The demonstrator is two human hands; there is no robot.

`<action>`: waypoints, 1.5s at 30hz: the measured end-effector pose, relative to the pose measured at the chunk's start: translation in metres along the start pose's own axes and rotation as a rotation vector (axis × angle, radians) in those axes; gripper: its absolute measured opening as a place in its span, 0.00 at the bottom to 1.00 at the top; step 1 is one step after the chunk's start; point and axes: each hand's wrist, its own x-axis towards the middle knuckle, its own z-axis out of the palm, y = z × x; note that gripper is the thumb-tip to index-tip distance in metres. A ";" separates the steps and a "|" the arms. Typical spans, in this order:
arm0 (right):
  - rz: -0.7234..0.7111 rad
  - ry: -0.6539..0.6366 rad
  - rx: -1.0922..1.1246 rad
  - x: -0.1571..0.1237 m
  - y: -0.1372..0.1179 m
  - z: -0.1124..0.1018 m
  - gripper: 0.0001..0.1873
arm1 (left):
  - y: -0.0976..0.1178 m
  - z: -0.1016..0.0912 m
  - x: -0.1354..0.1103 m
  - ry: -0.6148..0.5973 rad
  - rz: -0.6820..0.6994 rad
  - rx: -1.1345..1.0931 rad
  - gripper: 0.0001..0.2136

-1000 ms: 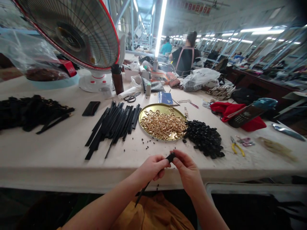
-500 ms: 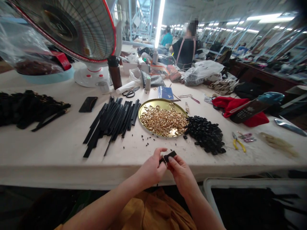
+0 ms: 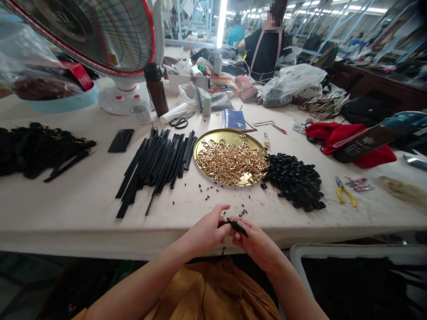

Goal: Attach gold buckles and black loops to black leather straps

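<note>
Both of my hands meet above the front edge of the table, closed on one black strap point(image 3: 239, 228). My left hand point(image 3: 211, 227) grips the strap's left part, its index finger raised. Fingers of my right hand point(image 3: 256, 240) close round the right part; a buckle on it is mostly hidden by the fingers. Beyond my hands lies a round gold tray point(image 3: 197, 156) heaped with gold metal buckles point(image 3: 230, 161). Right of the tray is a pile of small black loops point(image 3: 295, 182). A bundle of flat black straps point(image 3: 156, 160) lies to the left.
Yellow-handled pliers point(image 3: 345, 192) lie at the right, black scissors point(image 3: 182, 120) behind the straps. A phone point(image 3: 120, 140), a fan point(image 3: 125, 91) and another dark strap pile point(image 3: 40, 149) stand or lie left. A white-rimmed bin point(image 3: 296, 262) is below right. A person point(image 3: 265, 51) stands beyond the table.
The black strap has turned in my hands and now shows its thin edge rather than its flat face. More small black bits lie on the table just beyond my hands. The view has shifted slightly.
</note>
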 end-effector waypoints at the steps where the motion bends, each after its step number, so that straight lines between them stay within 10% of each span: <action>1: 0.021 -0.030 0.000 0.000 0.001 -0.001 0.12 | -0.001 -0.001 0.000 0.016 -0.008 0.036 0.24; 9: 0.055 -0.133 -0.004 -0.004 0.005 -0.004 0.13 | 0.002 0.003 0.000 0.064 -0.058 0.192 0.20; 29: -0.610 0.506 -0.807 -0.018 0.026 0.001 0.12 | 0.016 0.013 -0.026 -0.010 0.022 0.189 0.11; 45: -0.570 0.255 -1.214 -0.028 0.032 -0.006 0.08 | 0.001 0.004 -0.031 -0.107 -0.068 0.127 0.14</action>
